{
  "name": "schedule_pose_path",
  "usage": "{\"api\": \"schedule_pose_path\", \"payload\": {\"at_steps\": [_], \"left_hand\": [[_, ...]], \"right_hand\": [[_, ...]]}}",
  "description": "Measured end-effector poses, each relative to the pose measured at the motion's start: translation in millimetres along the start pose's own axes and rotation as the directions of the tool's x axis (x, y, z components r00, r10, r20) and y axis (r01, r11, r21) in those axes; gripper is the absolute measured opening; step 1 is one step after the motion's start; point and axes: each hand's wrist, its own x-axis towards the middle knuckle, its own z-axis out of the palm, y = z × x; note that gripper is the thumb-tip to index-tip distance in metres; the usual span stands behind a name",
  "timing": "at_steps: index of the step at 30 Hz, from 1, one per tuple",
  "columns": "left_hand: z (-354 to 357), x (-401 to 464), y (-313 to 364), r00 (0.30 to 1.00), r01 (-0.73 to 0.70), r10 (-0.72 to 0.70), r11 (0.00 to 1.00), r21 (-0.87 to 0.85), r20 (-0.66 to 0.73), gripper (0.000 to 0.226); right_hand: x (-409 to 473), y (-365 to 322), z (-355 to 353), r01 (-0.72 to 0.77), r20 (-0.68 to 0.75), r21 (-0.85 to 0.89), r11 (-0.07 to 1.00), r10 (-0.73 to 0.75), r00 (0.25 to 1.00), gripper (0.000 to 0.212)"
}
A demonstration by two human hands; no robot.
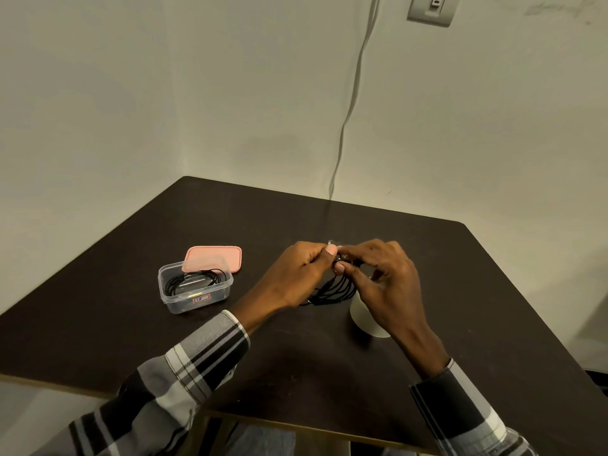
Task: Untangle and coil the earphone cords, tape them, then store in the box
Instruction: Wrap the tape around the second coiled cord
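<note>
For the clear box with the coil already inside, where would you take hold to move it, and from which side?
Grip the clear box across its two long walls, coming from above. It stands upright and open, and the pink lid leans only on its far rim, so the near and side walls are free. Avoid pressing on the stored cord.

Clear glossy plastic box (197, 299)

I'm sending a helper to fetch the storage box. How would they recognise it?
On the dark table, look left of the two hands. The box is small, clear plastic, open, with a black coiled cord inside. A pink lid leans behind it, and a small label marks its front.
</note>
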Motion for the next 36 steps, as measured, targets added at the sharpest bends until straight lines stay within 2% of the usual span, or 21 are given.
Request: {"api": "schedule_pose_path", "payload": {"at_steps": [4,7,11,15,19,21,25,31,36], "left_hand": [[-1,0,1,1.0,-0.009,0.009,0.999,0.039,0.016,0.041],[-2,-2,3,1.0,-0.015,0.015,0.998,0.057,0.004,0.045],[-2,-2,6,0.999,-0.036,0.035,0.994,0.102,0.012,0.041],[-2,-1,6,0.999,-0.049,0.047,0.981,0.19,0.012,0.044],[-1,0,10,0.999,-0.049,0.051,0.917,0.396,0.005,0.042],[0,1,10,0.999,-0.04,0.043,0.896,0.442,0.003,0.044],[1,2,7,0.999,0.006,0.009,0.949,0.316,-0.049,0.046],[4,6,6,0.981,0.143,-0.125,0.982,0.121,-0.145,0.048],[6,6,7,0.972,0.135,-0.105,0.981,0.136,-0.212,0.046]], "right_hand": [[1,1,0,-0.045,0.087,0.022,0.999,0.043,0.995,0.033],[2,2,-1,-0.064,0.139,0.082,0.995,0.052,0.989,0.031],[2,2,-3,-0.025,0.108,0.151,0.988,0.009,0.994,0.028],[4,0,-7,0.008,0.081,0.093,0.996,-0.015,0.997,0.021],[4,-2,-6,0.087,0.042,-0.015,0.996,-0.087,0.995,0.024],[2,0,-4,0.099,0.006,-0.041,0.994,-0.099,0.995,0.026],[0,4,0,0.157,-0.029,-0.112,0.981,-0.161,0.986,0.028],[0,2,2,0.262,-0.021,-0.228,0.938,-0.273,0.962,0.028],[-4,-4,3,0.258,0.039,-0.318,0.912,-0.259,0.965,0.028]]}}
